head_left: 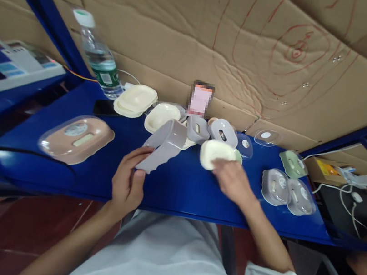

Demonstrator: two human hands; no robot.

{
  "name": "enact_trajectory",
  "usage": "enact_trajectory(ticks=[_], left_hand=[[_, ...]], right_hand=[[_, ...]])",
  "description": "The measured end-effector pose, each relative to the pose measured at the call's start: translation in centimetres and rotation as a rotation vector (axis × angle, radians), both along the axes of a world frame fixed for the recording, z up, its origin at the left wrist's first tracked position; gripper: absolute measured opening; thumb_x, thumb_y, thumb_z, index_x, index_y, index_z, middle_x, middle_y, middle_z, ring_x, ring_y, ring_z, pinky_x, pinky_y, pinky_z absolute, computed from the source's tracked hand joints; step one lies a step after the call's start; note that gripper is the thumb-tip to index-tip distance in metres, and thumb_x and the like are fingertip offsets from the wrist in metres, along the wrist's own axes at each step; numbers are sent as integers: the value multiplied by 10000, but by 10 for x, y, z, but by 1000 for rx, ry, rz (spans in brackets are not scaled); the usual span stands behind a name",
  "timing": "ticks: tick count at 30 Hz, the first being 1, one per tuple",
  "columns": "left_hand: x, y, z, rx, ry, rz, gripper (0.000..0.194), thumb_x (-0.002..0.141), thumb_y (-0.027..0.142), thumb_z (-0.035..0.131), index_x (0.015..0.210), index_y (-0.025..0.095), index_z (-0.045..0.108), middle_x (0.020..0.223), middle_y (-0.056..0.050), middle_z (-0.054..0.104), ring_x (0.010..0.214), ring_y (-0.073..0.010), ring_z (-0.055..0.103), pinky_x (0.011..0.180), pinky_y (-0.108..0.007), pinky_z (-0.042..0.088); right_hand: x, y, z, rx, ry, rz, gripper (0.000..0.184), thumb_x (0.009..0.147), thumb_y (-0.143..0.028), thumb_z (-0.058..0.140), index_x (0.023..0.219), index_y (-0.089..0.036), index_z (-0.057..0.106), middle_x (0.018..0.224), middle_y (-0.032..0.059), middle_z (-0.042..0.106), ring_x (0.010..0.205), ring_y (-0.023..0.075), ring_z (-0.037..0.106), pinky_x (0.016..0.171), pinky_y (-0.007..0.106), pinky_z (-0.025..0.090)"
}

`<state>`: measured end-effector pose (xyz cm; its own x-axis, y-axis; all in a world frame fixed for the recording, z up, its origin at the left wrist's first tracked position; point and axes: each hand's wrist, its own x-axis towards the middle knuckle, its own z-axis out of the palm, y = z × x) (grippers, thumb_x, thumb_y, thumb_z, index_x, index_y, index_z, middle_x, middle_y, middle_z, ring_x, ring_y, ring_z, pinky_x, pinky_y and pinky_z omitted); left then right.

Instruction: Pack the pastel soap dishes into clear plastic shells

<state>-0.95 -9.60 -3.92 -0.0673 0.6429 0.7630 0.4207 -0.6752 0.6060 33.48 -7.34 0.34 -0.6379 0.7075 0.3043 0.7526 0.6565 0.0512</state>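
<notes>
Held up at the middle of the table is a grey plastic box shell (pixel 173 139), a hollow band with a wavy edge. My left hand (pixel 128 182) grips its near end between thumb and fingers. To the right, my right hand (pixel 232 181) has its fingers closed at the near rim of a cream plastic dish (pixel 214 153); they are slightly blurred and the thumb is hidden. A pale green part (pixel 238 157) shows behind that dish. Just beyond lie a grey piece with a slot (pixel 198 129), a grey lid-like piece (pixel 224 132) and another cream dish (pixel 161 117).
Stacked cream dishes (pixel 137 100) stand near a water bottle (pixel 103 63). A pink box under a clear cover (pixel 78 138) lies left. Grey covered boxes (pixel 275 188) and a green one (pixel 293 164) sit right. A phone (pixel 200 99) leans on the cardboard wall (pixel 170 39). Another person is at far right.
</notes>
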Motion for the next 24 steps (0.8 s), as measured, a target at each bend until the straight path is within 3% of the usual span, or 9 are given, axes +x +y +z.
enact_trajectory(ticks=[3,6,10,12,14,17,21,24], left_hand=[[1,2,1,-51,9,31,337,1143,313,470,1417,235,649,1405,-109,704,1345,-257,653,1151,-445,541],[3,4,2,-90,101,-32,319,1130,267,490,1405,229,647,1417,-110,693,1357,-255,647,1179,-446,522],[7,5,-1,-78,273,-108,341,1096,174,546,1421,219,635,1423,-123,678,1371,-257,640,1207,-454,508],[10,6,-3,-46,373,-139,372,1080,151,580,1444,214,621,1425,-131,677,1377,-260,637,1204,-459,514],[12,7,-6,6,477,-170,393,1070,155,614,1459,208,610,1417,-138,688,1374,-268,640,1196,-471,521],[15,7,-7,77,630,-217,344,1067,183,642,1410,202,645,1365,-124,735,1335,-273,664,1176,-481,520],[17,7,-6,93,742,-238,274,1076,216,641,1345,217,695,1314,-96,776,1260,-281,696,1095,-483,527],[17,6,-6,65,761,-210,258,1081,245,643,1329,220,707,1314,-108,773,1225,-285,707,1062,-489,534]], right_hand=[[-40,-12,-23,12,-66,298,448,1094,-97,475,1497,-208,635,1267,111,792,1216,254,701,1043,413,540],[-58,-18,-37,98,-41,378,367,1097,-149,546,1433,-198,685,1267,94,805,1203,228,722,1056,389,556],[-55,-22,-36,230,170,465,270,1055,-291,677,1310,-232,747,1166,63,831,1121,205,758,982,363,590],[-47,-20,-31,281,294,396,271,1042,-269,678,1303,-229,739,1121,65,832,1059,211,770,924,374,593],[-39,-14,-24,288,393,229,301,1051,-240,647,1343,-220,713,1158,91,822,1067,233,769,912,398,585],[-27,-5,-18,196,357,58,336,1090,-285,605,1408,-210,683,1293,132,788,1179,265,745,984,429,563],[-21,1,-16,14,139,86,360,1117,-399,580,1410,-223,696,1451,136,724,1313,276,695,1125,465,493],[-21,2,-18,-55,67,83,493,1092,-490,608,1496,-209,636,1581,171,623,1427,311,619,1199,514,432]])
